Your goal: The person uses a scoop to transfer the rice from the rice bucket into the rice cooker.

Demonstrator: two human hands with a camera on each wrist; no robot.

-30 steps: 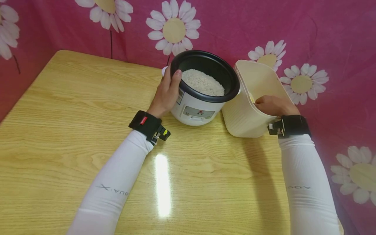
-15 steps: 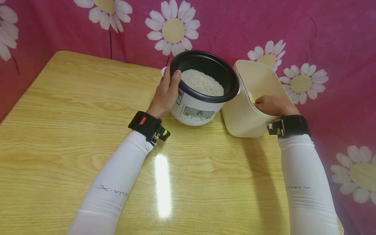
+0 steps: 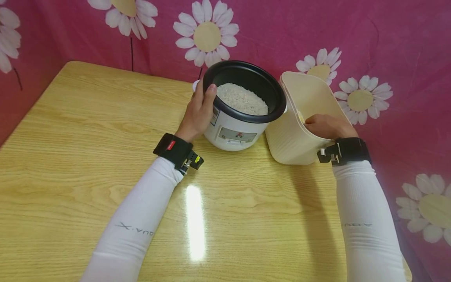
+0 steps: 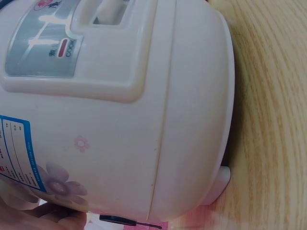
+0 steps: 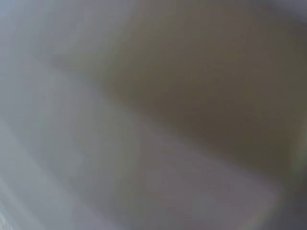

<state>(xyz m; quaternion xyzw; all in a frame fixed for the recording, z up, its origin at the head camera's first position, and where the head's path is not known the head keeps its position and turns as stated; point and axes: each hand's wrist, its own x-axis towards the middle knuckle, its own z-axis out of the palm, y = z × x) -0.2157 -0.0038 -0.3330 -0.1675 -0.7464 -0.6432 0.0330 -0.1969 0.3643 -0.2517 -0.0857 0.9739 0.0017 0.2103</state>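
Observation:
In the head view, a white rice cooker [image 3: 236, 137] with a black inner pot stands tilted slightly toward me, white rice [image 3: 242, 100] heaped in it. My left hand [image 3: 197, 113] grips its left side, thumb up at the black rim; in the left wrist view the fingers [image 4: 62, 219] lie against the flower-printed wall. My right hand [image 3: 329, 126] reaches down into a cream plastic bin [image 3: 290, 147] right beside the cooker. A small yellowish thing [image 3: 300, 116] shows by its fingers, which are hidden below the rim; I cannot tell what they hold. The right wrist view is a pale blur.
The wooden table [image 3: 105, 137] extends to the left and in front. A pink cloth [image 3: 264, 31] with printed daisies hangs close behind the cooker and along the bin's right side. A light reflection crosses the table's front.
Almost nothing. The right wrist has turned or shifted very slightly; the left hand keeps its grip on the rice cooker.

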